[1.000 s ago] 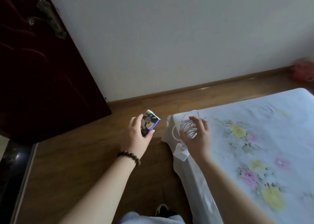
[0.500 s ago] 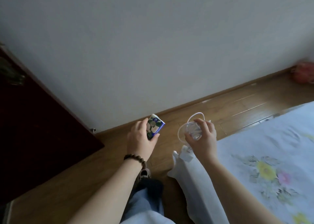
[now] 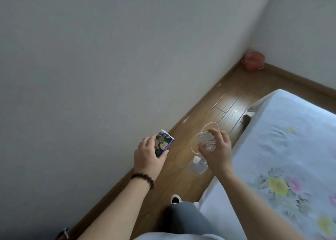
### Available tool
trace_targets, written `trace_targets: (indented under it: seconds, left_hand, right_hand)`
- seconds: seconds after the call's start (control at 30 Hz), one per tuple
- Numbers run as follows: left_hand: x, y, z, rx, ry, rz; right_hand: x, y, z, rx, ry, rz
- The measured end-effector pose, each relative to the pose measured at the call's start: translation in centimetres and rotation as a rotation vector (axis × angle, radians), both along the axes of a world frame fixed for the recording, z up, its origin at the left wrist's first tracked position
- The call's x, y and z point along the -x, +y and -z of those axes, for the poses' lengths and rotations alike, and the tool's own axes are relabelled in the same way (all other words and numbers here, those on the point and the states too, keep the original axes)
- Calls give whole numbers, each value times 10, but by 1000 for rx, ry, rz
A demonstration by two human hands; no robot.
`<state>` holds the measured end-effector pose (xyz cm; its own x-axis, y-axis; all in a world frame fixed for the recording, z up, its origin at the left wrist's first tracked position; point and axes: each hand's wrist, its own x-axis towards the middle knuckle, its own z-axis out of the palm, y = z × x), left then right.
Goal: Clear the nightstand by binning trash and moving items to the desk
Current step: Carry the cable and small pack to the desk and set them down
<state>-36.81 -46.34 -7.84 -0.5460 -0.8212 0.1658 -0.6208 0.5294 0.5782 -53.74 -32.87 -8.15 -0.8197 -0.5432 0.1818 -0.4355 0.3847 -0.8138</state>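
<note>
While both of my hands are full, I am walking the strip of wooden floor (image 3: 183,168) between the wall (image 3: 109,57) and the bed (image 3: 291,139), and neither nightstand nor desk surface is in view. My left hand (image 3: 148,157) is closed around a small floral tissue pack (image 3: 163,142), thumb on one long edge and fingers on the other, so the pack stands out past my knuckles and stays flat. My right hand (image 3: 216,151) is curled around a coiled white charging cable (image 3: 206,139); pinching the loops together keeps the coil from unwinding, though one larger loop bows out to the left and above the fingers. The white charger plug (image 3: 198,165) dangles below that hand on a short length of cable, hanging free over the floor, touching nothing.

I judge this to be the carrying step: both items are held out in front at about the same height, apart from each other, ready to be set down on the desk. The swinging plug is the loose end here; it could catch the bed corner as I pass. A reddish bag (image 3: 253,60) sits in the far corner, well away; I cannot tell whether it is the bin.
</note>
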Motion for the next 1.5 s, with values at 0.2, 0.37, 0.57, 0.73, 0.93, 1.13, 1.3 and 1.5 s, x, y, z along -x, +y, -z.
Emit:
trace_targets:
  seconds: [0.2, 0.37, 0.57, 0.73, 0.93, 1.13, 1.3, 1.5]
  left_hand:
    - [116, -47, 12, -15, -3, 184]
    - [245, -84, 17, 1, -13, 333]
    - [404, -116, 5, -3, -17, 475]
    - [509, -134, -1, -20, 25, 531]
    - [637, -170, 10, -38, 13, 591]
    - [798, -224, 21, -38, -8, 694]
    - [933, -261, 5, 29, -15, 795]
    - [1063, -257, -8, 29, -8, 926]
  right_hand:
    - [86, -12, 14, -5, -24, 220]
    - [180, -25, 25, 26, -20, 366]
    - [304, -45, 15, 19, -11, 474]
    - [392, -61, 8, -25, -1, 534]
    - [512, -91, 10, -35, 12, 614]
    - [662, -146, 16, -23, 54, 684]
    - [780, -180, 2, 37, 37, 813]
    - [879, -179, 1, -3, 3, 954]
